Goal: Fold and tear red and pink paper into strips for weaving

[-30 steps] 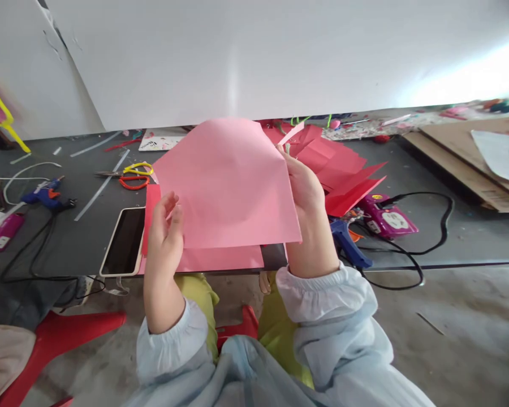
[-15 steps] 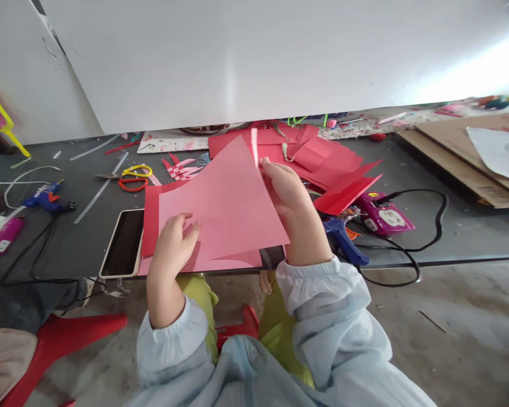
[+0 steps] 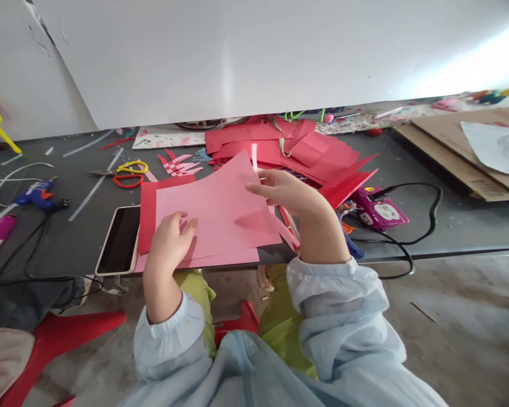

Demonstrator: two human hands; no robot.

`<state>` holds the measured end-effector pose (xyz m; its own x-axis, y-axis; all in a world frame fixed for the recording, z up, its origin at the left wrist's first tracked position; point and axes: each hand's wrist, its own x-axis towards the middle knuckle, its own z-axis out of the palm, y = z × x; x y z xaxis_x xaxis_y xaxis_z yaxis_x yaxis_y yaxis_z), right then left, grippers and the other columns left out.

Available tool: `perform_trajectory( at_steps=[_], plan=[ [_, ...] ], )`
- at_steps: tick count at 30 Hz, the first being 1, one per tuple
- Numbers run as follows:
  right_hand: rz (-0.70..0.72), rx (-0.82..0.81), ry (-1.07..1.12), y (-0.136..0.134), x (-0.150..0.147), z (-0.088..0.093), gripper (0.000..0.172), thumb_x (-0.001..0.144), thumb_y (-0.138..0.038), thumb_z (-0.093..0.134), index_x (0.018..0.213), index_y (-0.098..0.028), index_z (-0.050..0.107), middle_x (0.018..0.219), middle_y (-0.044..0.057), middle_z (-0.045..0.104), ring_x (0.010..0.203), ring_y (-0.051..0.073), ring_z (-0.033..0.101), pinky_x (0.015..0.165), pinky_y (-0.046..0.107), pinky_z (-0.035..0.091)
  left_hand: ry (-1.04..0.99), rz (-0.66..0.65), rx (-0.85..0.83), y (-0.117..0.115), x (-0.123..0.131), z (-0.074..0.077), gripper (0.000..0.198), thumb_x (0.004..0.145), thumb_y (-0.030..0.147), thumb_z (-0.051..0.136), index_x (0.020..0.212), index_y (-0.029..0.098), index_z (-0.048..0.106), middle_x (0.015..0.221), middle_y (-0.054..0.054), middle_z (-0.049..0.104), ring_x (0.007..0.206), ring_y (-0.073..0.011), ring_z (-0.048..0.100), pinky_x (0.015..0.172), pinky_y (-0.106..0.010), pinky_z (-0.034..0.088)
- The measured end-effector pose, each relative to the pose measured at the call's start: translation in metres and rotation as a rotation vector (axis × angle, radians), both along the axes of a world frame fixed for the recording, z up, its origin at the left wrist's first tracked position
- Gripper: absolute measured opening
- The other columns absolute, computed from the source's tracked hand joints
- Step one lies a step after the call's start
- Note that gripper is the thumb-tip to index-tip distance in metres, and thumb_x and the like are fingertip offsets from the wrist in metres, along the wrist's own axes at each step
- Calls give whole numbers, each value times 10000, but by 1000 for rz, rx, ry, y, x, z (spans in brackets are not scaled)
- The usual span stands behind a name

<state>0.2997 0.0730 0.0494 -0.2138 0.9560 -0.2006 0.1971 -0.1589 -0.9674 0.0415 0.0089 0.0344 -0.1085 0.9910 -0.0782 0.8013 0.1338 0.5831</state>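
A pink paper sheet [image 3: 214,209] lies almost flat over a red sheet [image 3: 147,212] and another pink sheet at the near edge of the dark table [image 3: 68,237]. My left hand [image 3: 169,240] rests on its lower left part with fingers spread. My right hand [image 3: 286,192] pinches its upper right edge, together with a thin pink strip [image 3: 254,154] that stands up from the fingers.
A phone [image 3: 121,240] lies left of the sheets. Scissors with yellow and red handles [image 3: 129,172] and a blue glue gun [image 3: 38,195] are further left. A pile of red paper [image 3: 297,150], a pink power box [image 3: 379,212] with a black cable and cardboard [image 3: 453,150] lie to the right.
The pink sheet was held up facing me and has come down nearly flat onto the table. My left hand now lies on it; my right hand has lowered with its edge.
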Motion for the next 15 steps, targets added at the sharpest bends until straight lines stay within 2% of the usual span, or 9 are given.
perform_trajectory(
  at_steps=[3, 6, 10, 12, 15],
  plan=[
    [45, -62, 21, -2, 4, 1, 277, 738, -286, 817, 975, -179, 720, 905, 85, 756, 680, 144, 660, 485, 229, 476, -3, -3, -41, 0, 1, 2, 405, 906, 466, 539, 1169, 181, 655, 1294, -181, 680, 1189, -316, 663, 1002, -455, 515],
    [34, -113, 8, -5, 5, 0, 276, 698, -209, 819, 946, -177, 701, 862, 72, 746, 690, 151, 677, 510, 230, 519, -5, -5, -65, 0, 2, 3, 399, 913, 462, 529, 1169, 181, 649, 1326, -184, 664, 1201, -319, 659, 1001, -456, 516],
    [31, -157, 24, -7, 2, -1, 381, 646, -100, 792, 990, -203, 664, 790, 10, 711, 635, 118, 646, 504, 211, 506, 3, 1, -26, 1, 0, 2, 389, 900, 486, 542, 1126, 196, 669, 1277, -170, 693, 1159, -312, 677, 968, -438, 531],
    [21, -162, 105, -8, 0, -2, 390, 625, -71, 762, 977, -203, 662, 786, 1, 709, 621, 114, 639, 486, 208, 483, 17, -1, -18, 1, 0, 2, 398, 898, 496, 543, 1124, 197, 675, 1265, -169, 700, 1158, -317, 672, 969, -445, 529],
    [-9, -182, 302, -9, -4, -2, 390, 617, -104, 744, 990, -188, 671, 815, 12, 731, 662, 143, 676, 553, 253, 535, 25, -17, -41, 1, 0, 5, 402, 903, 486, 536, 1149, 198, 672, 1279, -158, 697, 1178, -321, 656, 1003, -462, 510]
  ],
)
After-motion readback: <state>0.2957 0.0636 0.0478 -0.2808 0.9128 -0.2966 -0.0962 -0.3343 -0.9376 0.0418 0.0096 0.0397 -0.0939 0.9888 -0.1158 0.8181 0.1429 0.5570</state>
